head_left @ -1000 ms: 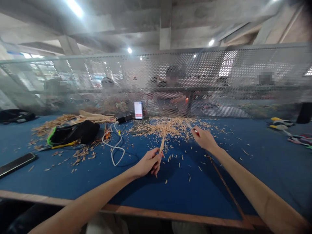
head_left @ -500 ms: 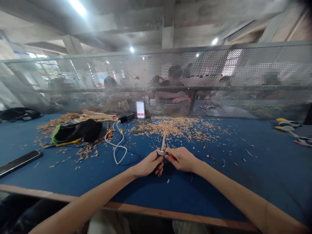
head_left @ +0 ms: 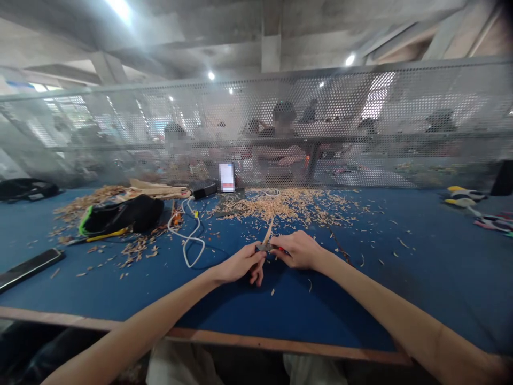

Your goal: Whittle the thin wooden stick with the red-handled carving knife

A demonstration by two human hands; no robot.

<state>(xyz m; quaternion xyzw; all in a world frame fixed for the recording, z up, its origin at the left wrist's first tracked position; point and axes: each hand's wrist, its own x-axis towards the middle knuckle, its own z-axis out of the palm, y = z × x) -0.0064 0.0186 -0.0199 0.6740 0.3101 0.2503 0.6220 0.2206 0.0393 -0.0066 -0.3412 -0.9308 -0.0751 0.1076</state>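
A thin, pale wooden stick [head_left: 268, 232] points away from me, its lower end held in my closed left hand [head_left: 242, 263]. My right hand [head_left: 297, 250] is closed around the red handle of a small knife [head_left: 264, 247]. The blade lies across the stick, beside my left thumb. Both hands are close together above the blue tabletop [head_left: 304, 315]. Curled wood shavings [head_left: 290, 206] are spread beyond the hands.
On the left are a black pouch [head_left: 124, 215], a white cable [head_left: 186, 240], a yellow-handled tool [head_left: 108, 235] and a dark flat device [head_left: 30, 269]. A lit phone [head_left: 226, 177] stands near the mesh partition [head_left: 240, 123]. Yellow-and-black tools [head_left: 465, 196] lie right.
The view has shifted slightly. The stick leans more to the right, and my right hand has tilted with the knife. A curled shaving now shows below my right hand.
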